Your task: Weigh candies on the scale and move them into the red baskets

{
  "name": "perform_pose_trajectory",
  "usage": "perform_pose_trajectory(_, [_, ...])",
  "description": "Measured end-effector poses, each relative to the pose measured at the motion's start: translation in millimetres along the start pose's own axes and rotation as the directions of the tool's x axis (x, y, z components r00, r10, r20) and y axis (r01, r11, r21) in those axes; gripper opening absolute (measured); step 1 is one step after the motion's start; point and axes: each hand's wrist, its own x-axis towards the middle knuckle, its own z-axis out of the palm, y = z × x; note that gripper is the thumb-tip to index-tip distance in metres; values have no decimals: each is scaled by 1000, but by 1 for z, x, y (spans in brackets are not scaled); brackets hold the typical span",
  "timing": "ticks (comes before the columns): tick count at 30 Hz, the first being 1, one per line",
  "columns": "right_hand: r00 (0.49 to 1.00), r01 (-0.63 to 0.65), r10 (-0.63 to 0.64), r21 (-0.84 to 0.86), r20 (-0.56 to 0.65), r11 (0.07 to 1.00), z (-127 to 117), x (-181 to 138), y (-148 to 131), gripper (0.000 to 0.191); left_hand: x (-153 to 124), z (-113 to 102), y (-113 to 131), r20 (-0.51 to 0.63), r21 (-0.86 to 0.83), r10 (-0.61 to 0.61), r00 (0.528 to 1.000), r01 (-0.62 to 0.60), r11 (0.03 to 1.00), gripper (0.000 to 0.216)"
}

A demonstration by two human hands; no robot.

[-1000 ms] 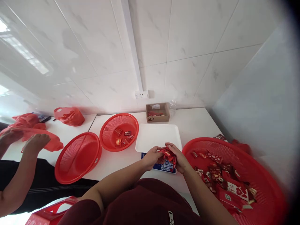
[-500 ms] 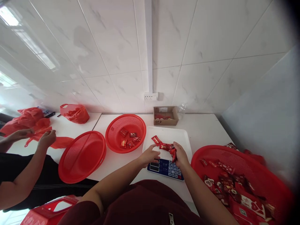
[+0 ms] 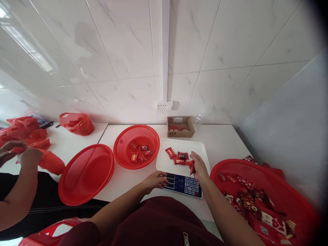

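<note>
A white weighing scale (image 3: 202, 147) with a blue keypad (image 3: 186, 185) stands in front of me. Three red candy packets (image 3: 178, 157) lie on its tray. My right hand (image 3: 198, 166) hovers at the tray's right front corner, fingers closed on more red packets (image 3: 191, 165). My left hand (image 3: 154, 179) rests on the table at the keypad's left end, fingers loosely curled, nothing in it. To my right a large red basket (image 3: 294, 191) holds several red packets (image 3: 253, 206).
Two more red baskets sit to the left: one (image 3: 135, 135) with a few packets, one (image 3: 85, 174) bare inside. A small cardboard box (image 3: 180, 126) stands by the wall under a socket. At far left another person's hands (image 3: 17, 153) handle red plastic bags (image 3: 76, 123).
My hands parted from a shared bundle. Three packets now lie on the scale tray. My left hand drew back to the keypad; my right keeps a few packets.
</note>
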Motion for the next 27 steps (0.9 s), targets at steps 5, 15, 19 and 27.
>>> perform_pose_trajectory(5, [994, -107, 107, 0, -8, 994, -7, -7, 16, 22, -4, -6, -7, 6, -19, -3, 1000, 3, 1000, 45])
perform_pose_trajectory(15, [997, 29, -29, -6, 69, 1000, 14, -3, 4, 33, -5, -4, -4, 24, -15, 15, 1000, -15, 1000, 44])
perform_pose_trajectory(19, [998, 54, -54, -16, -20, 998, 2, 5, 6, 35, -5, -7, -9, 24, -19, 13, 1000, -12, 1000, 44])
perform_pose_trajectory(27, [985, 120, -131, -99, -113, 988, 5, 29, 11, 35, -5, -9, -15, 26, -16, -9, 1000, 10, 1000, 47])
